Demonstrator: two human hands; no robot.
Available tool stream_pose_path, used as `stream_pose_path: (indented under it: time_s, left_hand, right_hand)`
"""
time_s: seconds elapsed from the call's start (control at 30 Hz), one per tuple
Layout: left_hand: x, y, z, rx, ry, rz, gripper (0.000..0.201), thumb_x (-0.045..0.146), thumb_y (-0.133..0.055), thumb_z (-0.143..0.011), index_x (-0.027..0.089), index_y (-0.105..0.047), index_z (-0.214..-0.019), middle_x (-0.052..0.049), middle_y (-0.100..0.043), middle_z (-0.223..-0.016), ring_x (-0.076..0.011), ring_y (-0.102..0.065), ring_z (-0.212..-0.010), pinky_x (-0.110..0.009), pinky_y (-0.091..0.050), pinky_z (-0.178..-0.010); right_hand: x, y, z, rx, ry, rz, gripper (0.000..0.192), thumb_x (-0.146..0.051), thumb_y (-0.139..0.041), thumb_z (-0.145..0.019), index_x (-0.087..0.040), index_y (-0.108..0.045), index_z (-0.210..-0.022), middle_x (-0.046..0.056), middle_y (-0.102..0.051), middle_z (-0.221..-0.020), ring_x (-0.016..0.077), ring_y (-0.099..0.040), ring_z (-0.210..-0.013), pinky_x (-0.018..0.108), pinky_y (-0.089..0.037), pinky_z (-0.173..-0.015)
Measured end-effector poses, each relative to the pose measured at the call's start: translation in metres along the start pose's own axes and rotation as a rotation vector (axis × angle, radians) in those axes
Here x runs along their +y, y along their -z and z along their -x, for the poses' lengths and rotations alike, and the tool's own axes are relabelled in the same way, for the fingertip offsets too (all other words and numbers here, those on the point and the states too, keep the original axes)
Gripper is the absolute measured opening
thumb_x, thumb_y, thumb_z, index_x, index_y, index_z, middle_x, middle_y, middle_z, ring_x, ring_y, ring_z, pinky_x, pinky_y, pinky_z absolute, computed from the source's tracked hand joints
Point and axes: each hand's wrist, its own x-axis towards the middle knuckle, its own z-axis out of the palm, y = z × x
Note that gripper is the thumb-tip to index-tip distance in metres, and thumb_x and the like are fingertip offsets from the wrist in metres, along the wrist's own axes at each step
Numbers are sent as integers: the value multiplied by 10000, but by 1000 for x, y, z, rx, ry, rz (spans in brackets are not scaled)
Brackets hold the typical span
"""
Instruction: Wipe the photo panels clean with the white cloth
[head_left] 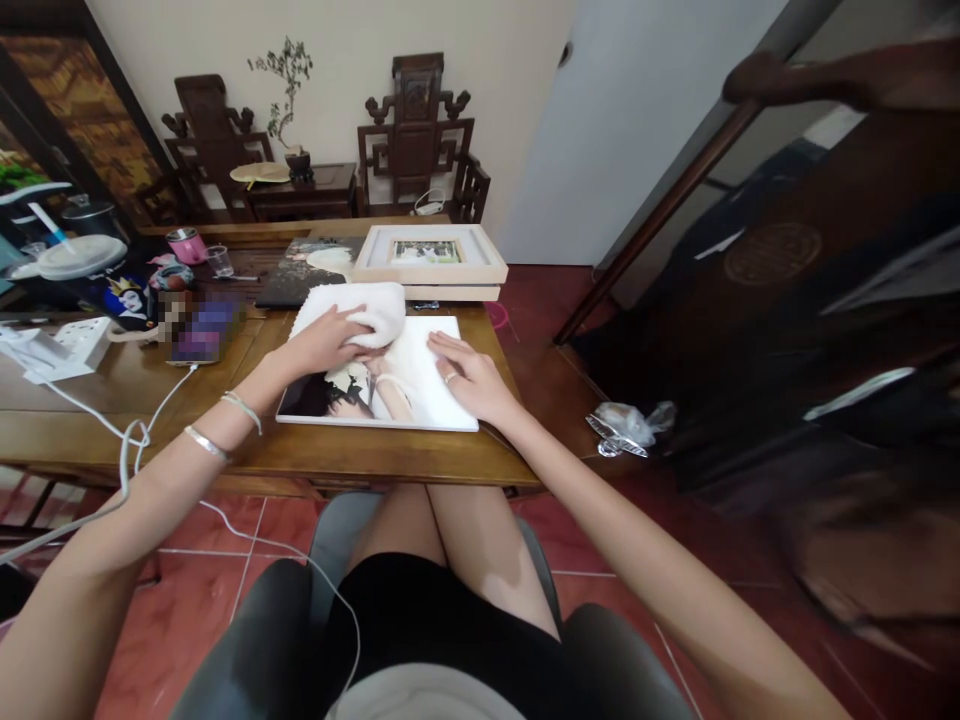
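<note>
A white fluffy cloth [382,305] is bunched under my left hand [330,340], whose fingers curl over it. Beneath the cloth lies a flat photo panel [405,405] with a pale right side and a dark left part, close to the table's front edge. The cloth covers its upper left corner. My right hand [469,378] rests on the panel's right side with the fingers stretched out, holding nothing.
Behind the panel are a framed photo [487,255] and a dark photo board [281,278]. To the left sit a phone [206,330] on a white cable, a power strip [79,345], a lidded cup [82,258] and a pink mug [187,246]. Crumpled plastic [626,425] is at the right.
</note>
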Motion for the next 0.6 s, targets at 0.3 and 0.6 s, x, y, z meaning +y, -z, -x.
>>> stream_pose_path:
  time_s: [0.3, 0.6]
  left_hand:
    - [101, 9, 94, -169, 1, -136, 393, 18, -433, -865, 203, -657, -1130, -64, -362, -1557, -285, -210, -1481, -554, -264, -1153]
    - [85, 12, 90, -127, -3, -236, 560, -105, -417, -735, 213, -653, -1131, -26, -308, -1584, -293, -235, -1473, -500, -313, -1138]
  right_hand:
    - [-1, -1, 0, 6, 12, -12, 313, -354, -574, -950, -212, -586, -1229, 99, -550, -1328, 252, -567, -1141, 492, -482, -956]
    - [-1, -1, 0, 12, 17, -10, 316, -354, -576, -949, -211, -585, -1231, 99, -550, -1328, 253, -568, -1139, 492, -484, -954]
